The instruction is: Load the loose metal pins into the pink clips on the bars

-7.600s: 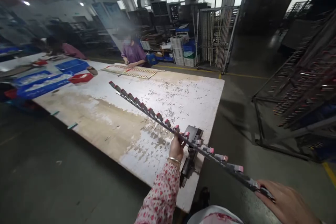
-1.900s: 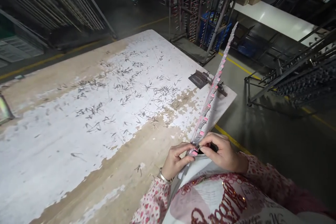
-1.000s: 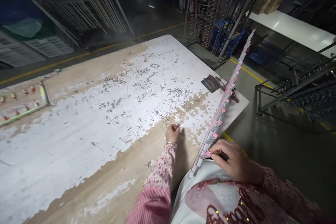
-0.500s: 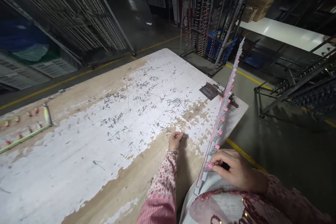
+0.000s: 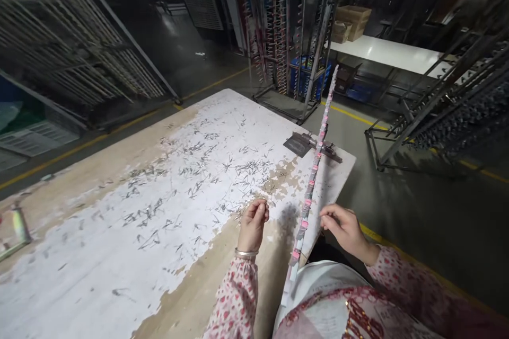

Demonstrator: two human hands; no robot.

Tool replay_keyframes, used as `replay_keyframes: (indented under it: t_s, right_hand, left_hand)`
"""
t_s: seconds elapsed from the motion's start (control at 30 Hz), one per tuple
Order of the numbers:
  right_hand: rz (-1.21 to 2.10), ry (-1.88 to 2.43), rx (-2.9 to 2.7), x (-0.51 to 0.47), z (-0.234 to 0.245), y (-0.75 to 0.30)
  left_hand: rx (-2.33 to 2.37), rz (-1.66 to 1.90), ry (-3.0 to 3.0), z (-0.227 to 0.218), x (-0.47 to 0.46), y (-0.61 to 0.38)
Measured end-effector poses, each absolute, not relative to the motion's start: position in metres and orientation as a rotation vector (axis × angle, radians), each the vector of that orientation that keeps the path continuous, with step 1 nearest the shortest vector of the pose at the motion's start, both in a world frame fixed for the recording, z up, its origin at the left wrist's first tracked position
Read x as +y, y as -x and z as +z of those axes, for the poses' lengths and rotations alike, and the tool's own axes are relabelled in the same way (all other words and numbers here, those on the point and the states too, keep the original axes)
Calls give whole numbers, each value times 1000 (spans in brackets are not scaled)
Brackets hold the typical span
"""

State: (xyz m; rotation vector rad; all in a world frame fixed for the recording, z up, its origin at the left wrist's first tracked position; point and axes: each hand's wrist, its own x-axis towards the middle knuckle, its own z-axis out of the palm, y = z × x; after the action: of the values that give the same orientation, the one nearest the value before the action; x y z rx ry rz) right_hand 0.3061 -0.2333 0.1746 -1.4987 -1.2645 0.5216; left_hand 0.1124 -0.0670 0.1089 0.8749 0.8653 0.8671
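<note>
A long narrow bar (image 5: 314,172) with pink and grey pieces along it slants up from my lap over the table's right end. Just right of it is my right hand (image 5: 345,229), apart from the bar, with thumb and forefinger pinched together. To the left of the bar, my left hand (image 5: 253,222) hovers over the near part of the table, fingertips pressed together. Whatever either pinch holds is too small or hidden to make out. Thin bent metal wires (image 5: 199,169) lie scattered over the white, worn tabletop (image 5: 91,259) beyond my left hand.
A dark metal fixture (image 5: 304,144) sits by the table's far right corner, close behind the bar. A green-and-white object (image 5: 19,225) stands at the left edge. Metal racks (image 5: 278,37) and a white bench (image 5: 385,54) with cardboard boxes (image 5: 352,22) stand beyond.
My right hand has come off the bar's lower end and moved up, away from it. My left hand has lifted a little and turned upright. The camera view has swung right.
</note>
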Motion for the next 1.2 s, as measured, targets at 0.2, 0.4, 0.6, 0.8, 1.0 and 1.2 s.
replay_keyframes:
  t_s: [0.2, 0.4, 0.6, 0.8, 1.0, 1.2]
  right_hand:
    - [590, 1518, -1240, -230, 165, -305]
    - [381, 1361, -1431, -210, 194, -293]
    - [-16, 1349, -1897, -183, 229, -285]
    - [-26, 1298, -1777, -166, 232, -278]
    - [350, 1250, -1374, -166, 215, -275]
    - [656, 1285, -1204, -178, 208, -289]
  left_hand:
    - [840, 806, -1032, 149, -77, -121]
    - [870, 785, -1011, 178, -89, -128]
    - [826, 800, -877, 197, -90, -138]
    - [770, 771, -896, 202, -92, -140]
    - [693, 787, -969, 190, -85, -129]
    - [746, 592, -1008, 153, -75, -112]
